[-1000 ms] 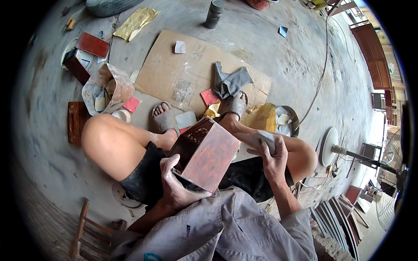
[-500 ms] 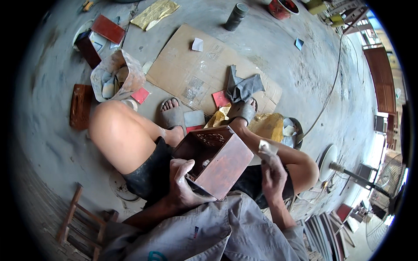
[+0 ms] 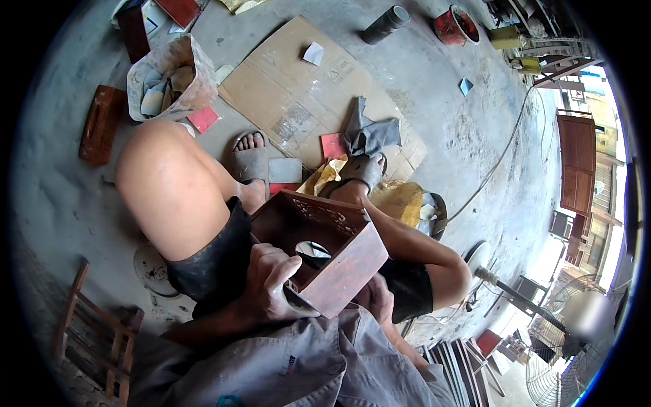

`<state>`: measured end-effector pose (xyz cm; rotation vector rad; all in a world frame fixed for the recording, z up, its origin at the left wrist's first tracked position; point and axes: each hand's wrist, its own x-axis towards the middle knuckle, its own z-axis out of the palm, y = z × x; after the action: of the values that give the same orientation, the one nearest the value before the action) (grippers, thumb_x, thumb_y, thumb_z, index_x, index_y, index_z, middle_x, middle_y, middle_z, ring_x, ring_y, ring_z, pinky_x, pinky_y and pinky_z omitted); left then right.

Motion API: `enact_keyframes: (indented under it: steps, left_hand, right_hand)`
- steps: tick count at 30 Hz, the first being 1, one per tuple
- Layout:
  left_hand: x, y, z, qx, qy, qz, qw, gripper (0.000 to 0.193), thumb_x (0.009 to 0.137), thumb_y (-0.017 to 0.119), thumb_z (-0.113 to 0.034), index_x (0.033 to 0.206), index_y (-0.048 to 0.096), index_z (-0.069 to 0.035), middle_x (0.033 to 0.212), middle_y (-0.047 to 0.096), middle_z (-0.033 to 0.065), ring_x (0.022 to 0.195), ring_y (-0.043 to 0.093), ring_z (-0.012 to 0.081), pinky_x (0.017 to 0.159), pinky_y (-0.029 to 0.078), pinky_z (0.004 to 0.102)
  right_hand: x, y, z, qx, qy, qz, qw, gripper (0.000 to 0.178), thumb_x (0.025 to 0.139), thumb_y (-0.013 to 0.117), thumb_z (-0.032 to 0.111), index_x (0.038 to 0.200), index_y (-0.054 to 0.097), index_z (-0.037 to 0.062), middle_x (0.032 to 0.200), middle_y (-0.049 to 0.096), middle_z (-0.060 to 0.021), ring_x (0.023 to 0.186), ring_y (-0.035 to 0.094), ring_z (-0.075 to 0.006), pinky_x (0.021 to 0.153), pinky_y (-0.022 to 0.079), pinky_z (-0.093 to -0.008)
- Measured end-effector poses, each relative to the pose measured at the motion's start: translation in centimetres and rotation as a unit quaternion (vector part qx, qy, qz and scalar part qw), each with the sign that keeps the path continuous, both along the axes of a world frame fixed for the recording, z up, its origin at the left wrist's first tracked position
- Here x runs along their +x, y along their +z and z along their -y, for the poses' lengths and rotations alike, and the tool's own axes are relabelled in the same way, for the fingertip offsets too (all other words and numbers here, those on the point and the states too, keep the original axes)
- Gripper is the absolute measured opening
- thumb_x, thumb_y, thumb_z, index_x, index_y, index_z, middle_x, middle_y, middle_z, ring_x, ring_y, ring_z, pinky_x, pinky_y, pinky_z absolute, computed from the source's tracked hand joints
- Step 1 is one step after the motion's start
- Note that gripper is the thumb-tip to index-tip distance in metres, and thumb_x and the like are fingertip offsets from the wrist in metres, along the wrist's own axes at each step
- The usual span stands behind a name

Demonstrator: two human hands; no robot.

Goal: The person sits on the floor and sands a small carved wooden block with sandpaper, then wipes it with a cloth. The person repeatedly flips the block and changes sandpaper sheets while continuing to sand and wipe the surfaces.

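A reddish-brown wooden box rests tilted over my lap, its open side facing up. Carved openwork pierces its far wall, and a round hole shows inside. My left hand is closed around the near left edge, thumb along the rim. Against the box's right side, low down, is my right hand, curled and partly hidden by the box; what its fingers hold cannot be seen.
Ahead lies flattened cardboard with a grey cloth. A pale tub of sheets stands left, near a brown wooden piece. A cable crosses the floor. A stand fan is at right, a wooden stool at left.
My right hand, with a small whitish piece in its fingers before, has moved left and in beside the box. The box is turned slightly, showing the hole inside. The view has shifted.
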<state>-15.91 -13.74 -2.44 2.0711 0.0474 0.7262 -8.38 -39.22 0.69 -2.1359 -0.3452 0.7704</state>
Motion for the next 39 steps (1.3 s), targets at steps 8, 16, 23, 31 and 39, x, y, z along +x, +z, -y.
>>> enact_keyframes:
  steps: [8,16,23,31,39]
  left_hand:
    - [0.3,0.1,0.1,-0.002,0.014,-0.015,1.000,0.109,0.060,0.100,-0.044,0.139,0.039,0.000,0.111,0.050,0.0152,0.094,0.054,0.0311,0.082,0.045,0.0482]
    - [0.7,-0.1,0.3,-0.023,0.012,-0.052,0.998,0.119,0.051,0.103,-0.034,0.145,0.037,-0.003,0.115,0.054,0.0153,0.100,0.054,0.0329,0.087,0.045,0.0486]
    - [0.9,0.2,0.6,-0.037,0.016,-0.084,0.996,0.119,0.047,0.102,-0.026,0.145,0.038,-0.004,0.119,0.053,0.0157,0.106,0.053,0.0347,0.092,0.044,0.0495]
    - [1.6,0.9,0.5,-0.039,0.001,-0.134,0.990,0.118,0.048,0.101,-0.025,0.146,0.038,-0.004,0.118,0.053,0.0168,0.105,0.053,0.0350,0.091,0.042,0.0509]
    - [1.8,0.6,0.5,-0.001,-0.003,-0.139,0.990,0.124,0.051,0.104,-0.041,0.147,0.034,-0.003,0.116,0.049,0.0177,0.104,0.051,0.0336,0.091,0.043,0.0484]
  right_hand:
    - [5.8,3.5,-2.7,0.058,-0.026,0.221,0.973,0.038,0.092,0.047,-0.020,0.122,0.066,-0.0060,0.133,0.068,-0.0257,0.140,0.055,-0.0365,0.116,0.040,-0.0419]
    - [7.1,4.5,-5.1,0.067,0.237,0.307,0.919,0.041,0.086,0.060,-0.015,0.126,0.062,-0.0085,0.133,0.066,-0.0270,0.135,0.055,-0.0512,0.119,0.040,-0.0556]
    - [8.7,3.5,-4.4,0.088,0.259,0.336,0.901,0.042,0.083,0.068,-0.013,0.125,0.064,-0.0063,0.136,0.065,-0.0264,0.136,0.056,-0.0459,0.112,0.049,-0.0512]
    - [10.0,2.6,-4.1,0.066,0.288,0.284,0.912,0.050,0.083,0.066,-0.010,0.133,0.063,-0.0064,0.138,0.064,-0.0249,0.138,0.055,-0.0444,0.111,0.049,-0.0509]
    - [8.3,3.8,-5.8,0.087,0.308,0.286,0.903,0.047,0.080,0.068,-0.006,0.126,0.069,-0.0033,0.133,0.069,-0.0199,0.131,0.062,-0.0398,0.110,0.051,-0.0494]
